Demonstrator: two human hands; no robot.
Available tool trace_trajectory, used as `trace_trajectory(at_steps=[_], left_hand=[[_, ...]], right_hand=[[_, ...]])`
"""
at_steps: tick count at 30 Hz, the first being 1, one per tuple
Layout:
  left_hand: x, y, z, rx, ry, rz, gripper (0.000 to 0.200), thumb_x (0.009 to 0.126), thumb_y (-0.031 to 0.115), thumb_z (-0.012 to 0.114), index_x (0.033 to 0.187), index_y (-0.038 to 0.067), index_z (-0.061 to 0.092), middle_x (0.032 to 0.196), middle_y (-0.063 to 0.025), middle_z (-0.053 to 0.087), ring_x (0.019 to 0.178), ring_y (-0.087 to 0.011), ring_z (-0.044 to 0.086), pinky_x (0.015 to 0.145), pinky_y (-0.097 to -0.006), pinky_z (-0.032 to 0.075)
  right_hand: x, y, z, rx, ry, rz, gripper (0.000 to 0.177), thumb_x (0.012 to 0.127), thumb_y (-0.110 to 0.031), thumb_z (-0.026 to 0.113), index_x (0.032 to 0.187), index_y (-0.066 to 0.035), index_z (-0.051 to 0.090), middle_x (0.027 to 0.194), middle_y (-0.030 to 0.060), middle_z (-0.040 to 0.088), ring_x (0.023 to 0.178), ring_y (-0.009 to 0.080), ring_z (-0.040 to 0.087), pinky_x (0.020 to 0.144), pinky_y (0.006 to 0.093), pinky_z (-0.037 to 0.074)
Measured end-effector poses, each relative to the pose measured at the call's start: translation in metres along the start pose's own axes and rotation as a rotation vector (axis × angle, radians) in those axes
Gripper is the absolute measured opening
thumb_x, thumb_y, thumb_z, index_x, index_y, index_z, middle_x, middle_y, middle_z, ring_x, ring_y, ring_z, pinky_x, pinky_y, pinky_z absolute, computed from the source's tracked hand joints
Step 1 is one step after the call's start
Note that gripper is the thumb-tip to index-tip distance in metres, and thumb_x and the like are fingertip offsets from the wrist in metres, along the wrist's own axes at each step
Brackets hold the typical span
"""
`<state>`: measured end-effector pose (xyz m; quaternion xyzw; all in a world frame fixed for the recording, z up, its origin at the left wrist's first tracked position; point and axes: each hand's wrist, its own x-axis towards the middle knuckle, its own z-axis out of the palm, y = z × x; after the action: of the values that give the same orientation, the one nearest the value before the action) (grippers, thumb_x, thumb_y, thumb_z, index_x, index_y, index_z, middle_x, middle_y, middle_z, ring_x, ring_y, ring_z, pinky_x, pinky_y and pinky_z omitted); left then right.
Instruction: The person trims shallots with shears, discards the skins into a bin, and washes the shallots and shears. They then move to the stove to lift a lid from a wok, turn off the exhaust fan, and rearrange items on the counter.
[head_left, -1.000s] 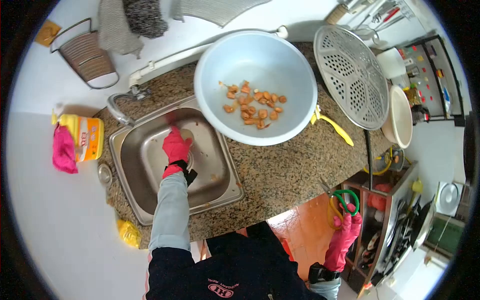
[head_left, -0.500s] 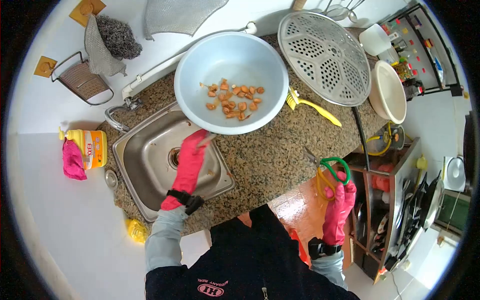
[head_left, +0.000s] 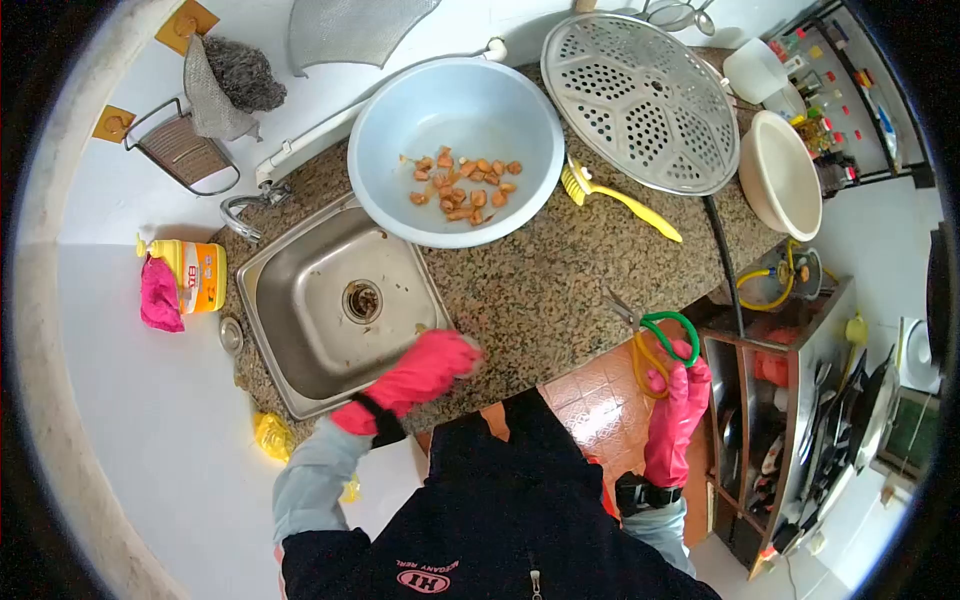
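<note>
My left hand, in a pink rubber glove, is over the counter beside the near right corner of the steel sink. Its fingers are closed; a greyish bit shows at them, too small to name. My right hand, gloved alike, grips a pair of scissors with one green and one yellow handle loop. The blades point left over the counter's front edge, slightly parted. A pale blue basin beyond the sink holds several small brown pieces, apparently food.
A yellow brush lies right of the basin. Behind it rests a perforated steel steamer plate, with a cream bowl farther right. A faucet and detergent bottle are at the left. Wooden shelves stand at the right.
My left hand has moved from the basin's near rim, back toward me and right, to the counter's front. The right hand and scissors are nearly still. The view has shifted slightly.
</note>
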<state>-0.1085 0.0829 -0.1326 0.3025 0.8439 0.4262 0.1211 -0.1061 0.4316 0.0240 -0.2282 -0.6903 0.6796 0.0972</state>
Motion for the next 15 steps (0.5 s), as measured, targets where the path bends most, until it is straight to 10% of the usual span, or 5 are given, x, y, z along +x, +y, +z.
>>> trace_trajectory(at_steps=[2,4,7,15], left_hand=[[-0.036,-0.004,-0.033,0.002,-0.133,-0.119,0.026,0.074,0.01,0.06,0.1,0.009,0.066,0.097,-0.0115,0.066,0.094,-0.0311,0.062,0.084,-0.039,0.048],[-0.048,0.0,-0.056,-0.239,0.158,-0.715,0.02,0.075,0.013,0.057,0.089,0.007,0.07,0.091,-0.0142,0.067,0.079,-0.0329,0.063,0.073,-0.039,0.052],[-0.026,0.002,-0.062,0.223,0.549,-0.233,0.023,0.072,0.008,0.058,0.092,0.004,0.07,0.096,-0.0168,0.068,0.082,-0.033,0.065,0.076,-0.0371,0.052],[-0.032,-0.027,0.006,-0.164,0.344,-0.339,0.031,0.068,0.002,0.055,0.095,0.005,0.068,0.102,-0.0161,0.065,0.096,-0.0333,0.061,0.083,-0.0412,0.049]], right_hand=[[0.0,0.002,-0.002,0.01,-0.015,0.008,0.03,0.093,-0.023,0.059,0.116,-0.005,0.055,0.109,0.0084,0.063,0.072,0.0111,0.056,0.07,0.0276,0.05],[0.002,0.006,-0.004,-0.005,-0.048,0.027,0.03,0.093,-0.022,0.059,0.117,-0.004,0.054,0.111,0.0082,0.062,0.083,0.014,0.06,0.071,0.0287,0.051],[0.006,0.015,0.002,0.044,-0.037,0.006,0.03,0.093,-0.021,0.059,0.118,-0.004,0.053,0.115,0.0083,0.06,0.096,0.0176,0.061,0.071,0.0295,0.051],[-0.002,0.007,0.029,0.046,-0.137,0.013,0.03,0.093,-0.021,0.059,0.117,-0.004,0.054,0.118,0.0093,0.06,0.1,0.0188,0.06,0.071,0.0291,0.051]])
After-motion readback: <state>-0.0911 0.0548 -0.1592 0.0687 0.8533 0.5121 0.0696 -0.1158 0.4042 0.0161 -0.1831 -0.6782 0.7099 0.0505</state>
